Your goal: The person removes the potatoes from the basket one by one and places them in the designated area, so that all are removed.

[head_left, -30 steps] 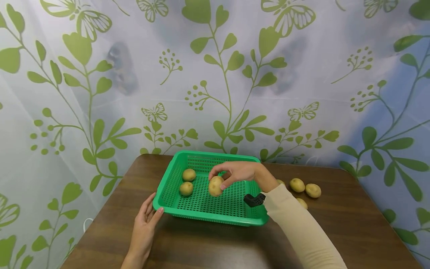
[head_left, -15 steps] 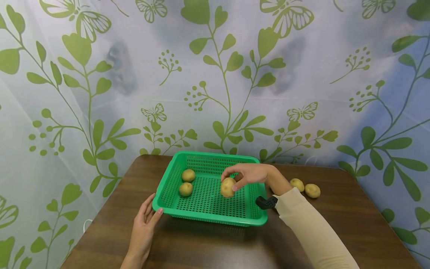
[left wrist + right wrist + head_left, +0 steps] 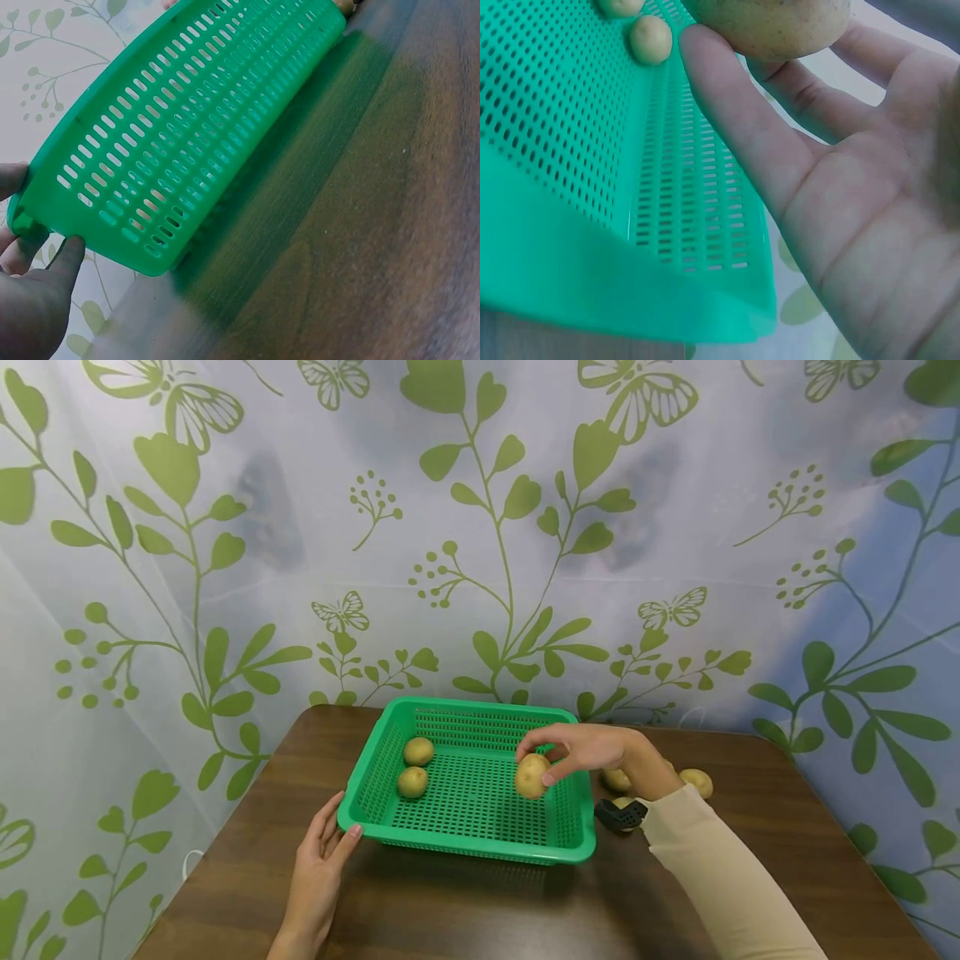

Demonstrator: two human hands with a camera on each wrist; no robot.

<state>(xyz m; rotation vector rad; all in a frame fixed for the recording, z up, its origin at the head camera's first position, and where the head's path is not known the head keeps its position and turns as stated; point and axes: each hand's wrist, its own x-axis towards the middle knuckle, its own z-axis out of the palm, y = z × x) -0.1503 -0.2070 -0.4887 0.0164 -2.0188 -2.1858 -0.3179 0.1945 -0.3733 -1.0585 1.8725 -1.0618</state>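
Observation:
A green plastic basket (image 3: pixel 465 843) with slotted walls sits on the table. My left hand (image 3: pixel 318 868) grips its rim at the front left corner; in the left wrist view the thumb (image 3: pixel 69 259) lies against the basket's outer wall. My right hand (image 3: pixel 588 750) pinches a potato (image 3: pixel 531 777) between thumb and fingers, above the right part of the basket. The right wrist view shows this potato (image 3: pixel 776 26) cut off by the top edge. Two more potatoes, a rear one (image 3: pixel 418 752) and a nearer one (image 3: pixel 412 782), lie inside by the left wall.
To the right of the basket several potatoes rest on the brown wooden table (image 3: pixel 765 827), among them one potato (image 3: pixel 696 782) farthest right. The right forearm and a black wrist piece (image 3: pixel 621 815) partly cover the others. A leaf-patterned curtain (image 3: pixel 480 568) hangs behind the table.
My right hand has moved right with the potato, from over the basket's middle toward its right wall. My left hand keeps its hold on the corner, and the two potatoes inside lie as before.

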